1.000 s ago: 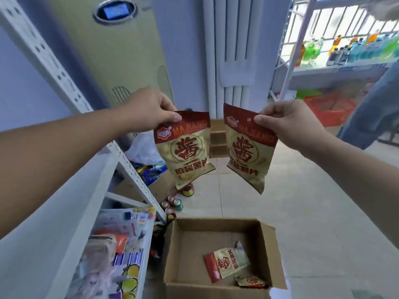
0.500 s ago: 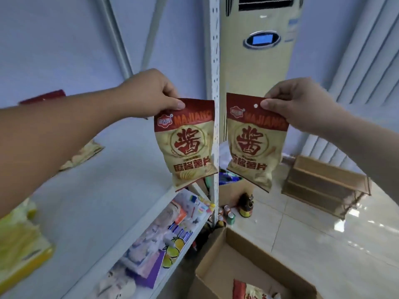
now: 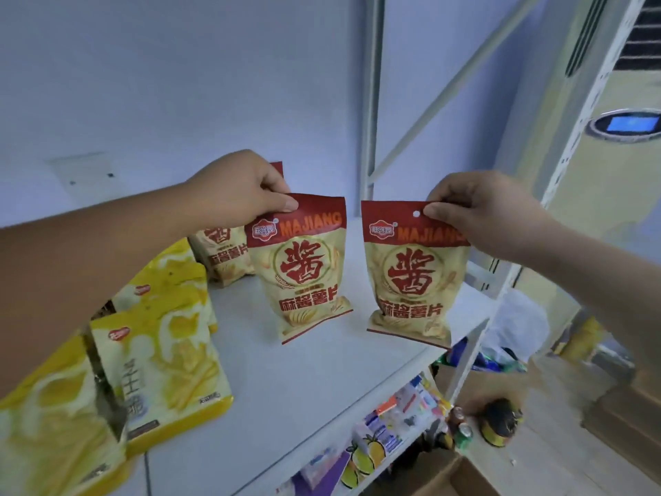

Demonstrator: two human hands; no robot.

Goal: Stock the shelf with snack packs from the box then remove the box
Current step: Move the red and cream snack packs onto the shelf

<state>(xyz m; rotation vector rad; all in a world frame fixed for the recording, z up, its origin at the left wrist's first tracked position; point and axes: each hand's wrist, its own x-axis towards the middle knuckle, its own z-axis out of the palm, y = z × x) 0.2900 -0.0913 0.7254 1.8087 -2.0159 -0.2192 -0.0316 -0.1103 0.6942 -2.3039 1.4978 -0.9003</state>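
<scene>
I'm mid-placement: my left hand pinches one red-topped cream foil snack pack by its top seal, my right hand pinches its twin. Both hang just over the white shelf board, beside a stocked matching pack behind my left hand. Next, I'd lower them upright and release.

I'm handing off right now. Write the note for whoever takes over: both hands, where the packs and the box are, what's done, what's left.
Left hand: pinching the top edge of one red-and-cream snack pack, upright over the white shelf.
Right hand: pinching the top of a second pack, near the shelf's front right edge.
Done: one matching pack stands at the back, behind the left hand; yellow packs sit further left.
Box: only a corner shows at bottom right, on the floor; contents not visible.
Left: set both packs down, fetch any remaining packs, then remove the box.
</scene>
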